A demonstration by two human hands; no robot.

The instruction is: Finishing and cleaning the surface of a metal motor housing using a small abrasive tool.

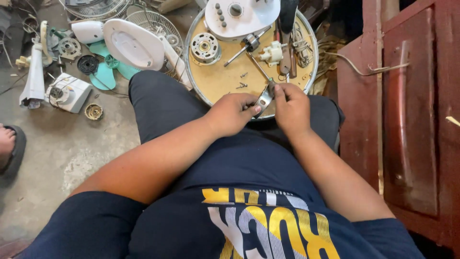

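- Head view shows the small metal bracket (264, 99) pinched between your two hands, just above the near rim of the round tray (218, 86) that rests on your lap.
- Your left hand (231, 114) is curled nearly closed, thumb and fingertips clamped on the bracket's lower end.
- Your right hand (291, 109) is closed on the upper end, and it seems also to steady the thin screwdriver (258, 66) whose shaft runs up and away over the tray; exactly how the fingers share the two I cannot tell.
- Judge the bracket as light, stiff and smooth: bare bright metal, likely slippery and thin-edged, so grip it by the flat faces, not the edges.
- Loose screws (242, 85) lie just beyond your fingers on the tray; they look tiny and easy to scatter.
- Farther back sit a fan motor (205, 47), a white control housing (242, 17) and a small white plastic switch part (272, 52).
- On the floor to your left lie a white fan cover (133, 44), teal fan blades (106, 67) and a wire guard (153, 21).
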